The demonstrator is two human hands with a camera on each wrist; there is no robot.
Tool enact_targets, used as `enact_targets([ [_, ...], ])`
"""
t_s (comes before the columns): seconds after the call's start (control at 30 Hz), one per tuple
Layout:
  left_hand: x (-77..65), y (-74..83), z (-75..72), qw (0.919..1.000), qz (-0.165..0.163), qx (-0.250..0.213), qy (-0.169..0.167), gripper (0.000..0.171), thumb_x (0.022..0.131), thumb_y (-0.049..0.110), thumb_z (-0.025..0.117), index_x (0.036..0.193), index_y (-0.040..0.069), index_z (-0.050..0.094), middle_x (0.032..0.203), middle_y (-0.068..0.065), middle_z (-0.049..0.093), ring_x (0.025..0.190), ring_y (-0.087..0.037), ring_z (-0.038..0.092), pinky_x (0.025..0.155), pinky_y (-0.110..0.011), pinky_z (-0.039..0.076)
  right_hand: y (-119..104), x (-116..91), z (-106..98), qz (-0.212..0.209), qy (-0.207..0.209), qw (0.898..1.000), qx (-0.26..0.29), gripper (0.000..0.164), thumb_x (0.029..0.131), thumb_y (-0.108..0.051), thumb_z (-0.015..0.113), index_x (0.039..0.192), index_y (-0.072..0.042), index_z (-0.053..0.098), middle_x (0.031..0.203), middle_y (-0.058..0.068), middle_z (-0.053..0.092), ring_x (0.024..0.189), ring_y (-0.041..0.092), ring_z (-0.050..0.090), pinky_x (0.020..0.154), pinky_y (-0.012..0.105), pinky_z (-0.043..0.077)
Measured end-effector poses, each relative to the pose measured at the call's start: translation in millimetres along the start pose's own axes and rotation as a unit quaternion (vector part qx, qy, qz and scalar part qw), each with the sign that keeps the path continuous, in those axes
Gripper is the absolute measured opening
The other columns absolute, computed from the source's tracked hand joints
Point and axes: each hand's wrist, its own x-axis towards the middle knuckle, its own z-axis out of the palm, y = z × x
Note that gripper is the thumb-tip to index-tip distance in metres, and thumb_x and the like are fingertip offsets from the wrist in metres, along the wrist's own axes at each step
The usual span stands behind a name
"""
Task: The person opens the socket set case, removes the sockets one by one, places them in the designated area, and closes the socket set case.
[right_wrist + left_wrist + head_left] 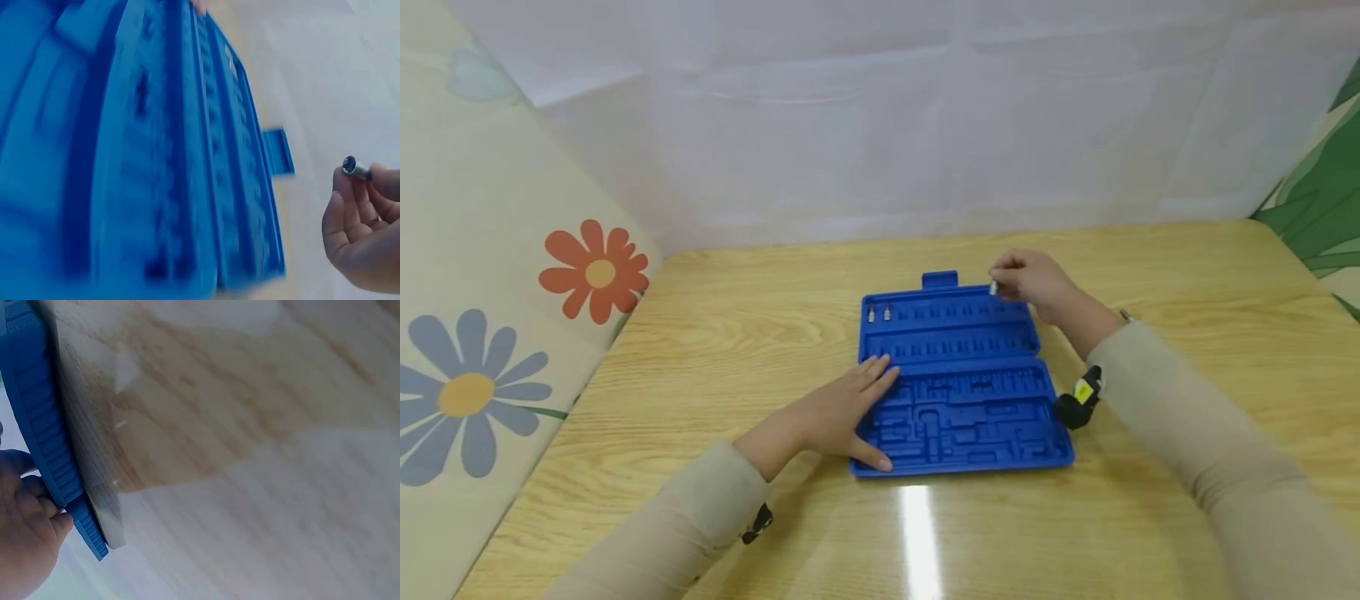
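Note:
A blue plastic socket case [962, 471] lies unfolded flat on the table. Its far half holds two small metal sockets [887, 314] in the upper row, at the left end. My left hand [842, 412] rests on the case's left side, fingers and thumb spread over the edge near the fold. Above the far right corner of the case, my right hand [1033, 283] pinches a small silver socket [355, 167] between thumb and fingertips. In the right wrist view the socket's hollow end shows, held apart from the case.
The case's latch tab [940, 280] sticks out from its far edge. Moulded slots and tool-shaped recesses [932, 425] fill the case. A wood-grain table [760, 308] carries it, with a white sheet [865, 150] behind and flower-printed cloth [467, 350] at the left.

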Motion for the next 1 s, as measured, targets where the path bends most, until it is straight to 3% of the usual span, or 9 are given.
enact_targets([
  [0.17, -0.9, -0.1, 0.6, 1.0000, 0.002, -0.002, 0.000, 0.111, 0.061, 0.071, 0.051, 0.139, 0.006, 0.006, 0.143, -0.014, -0.001, 0.129, -0.027, -0.003, 0.102, -0.038, 0.011, 15.4, -13.3, -33.8, -0.008, 0.009, 1.000, -0.020, 0.033, 0.092, -0.016, 0.043, 0.114, 0.008, 0.042, 0.094, 0.009, 0.050, 0.081, 0.014, 0.050, 0.087, 0.039, 0.038],
  [0.37, -1.6, -0.5, 1.1, 1.0000, 0.002, 0.007, 0.003, 0.111, 0.061, 0.072, 0.049, 0.139, 0.006, 0.005, 0.142, -0.014, -0.001, 0.129, -0.027, -0.002, 0.102, -0.038, 0.011, 32.0, -25.2, -67.6, -0.005, 0.041, 0.999, -0.020, 0.032, 0.091, -0.019, 0.044, 0.112, 0.005, 0.043, 0.082, -0.004, 0.052, 0.073, 0.005, 0.050, 0.079, 0.032, 0.042],
  [0.67, -2.0, 1.0, 0.8, 1.0000, -0.001, 0.006, 0.000, 0.110, 0.061, 0.072, 0.049, 0.139, 0.007, 0.005, 0.143, -0.012, -0.001, 0.129, -0.026, -0.003, 0.102, -0.037, 0.010, 85.1, -14.2, -124.9, 0.002, 0.133, 0.991, -0.017, 0.020, 0.087, -0.026, 0.051, 0.098, -0.010, 0.053, 0.084, -0.005, 0.053, 0.074, 0.005, 0.051, 0.068, 0.021, 0.045],
  [0.87, -2.9, 1.7, -1.0, 1.0000, -0.003, 0.007, -0.002, 0.110, 0.062, 0.072, 0.049, 0.139, 0.007, 0.006, 0.143, -0.012, -0.001, 0.129, -0.025, -0.003, 0.102, -0.037, 0.010, 99.1, -18.8, -138.4, 0.018, 0.159, 0.987, -0.032, 0.011, 0.089, -0.018, 0.048, 0.094, -0.010, 0.052, 0.078, -0.008, 0.051, 0.069, 0.002, 0.051, 0.063, 0.015, 0.045],
  [1.0, -2.7, 1.8, -0.1, 1.0000, -0.001, 0.005, 0.001, 0.110, 0.062, 0.072, 0.049, 0.139, 0.007, 0.006, 0.143, -0.012, -0.001, 0.129, -0.025, -0.003, 0.102, -0.037, 0.011, 90.7, -28.9, -136.2, 0.030, 0.172, 0.983, -0.063, 0.017, 0.089, -0.008, 0.046, 0.100, 0.003, 0.051, 0.069, -0.015, 0.048, 0.062, -0.004, 0.048, 0.060, 0.014, 0.044],
])
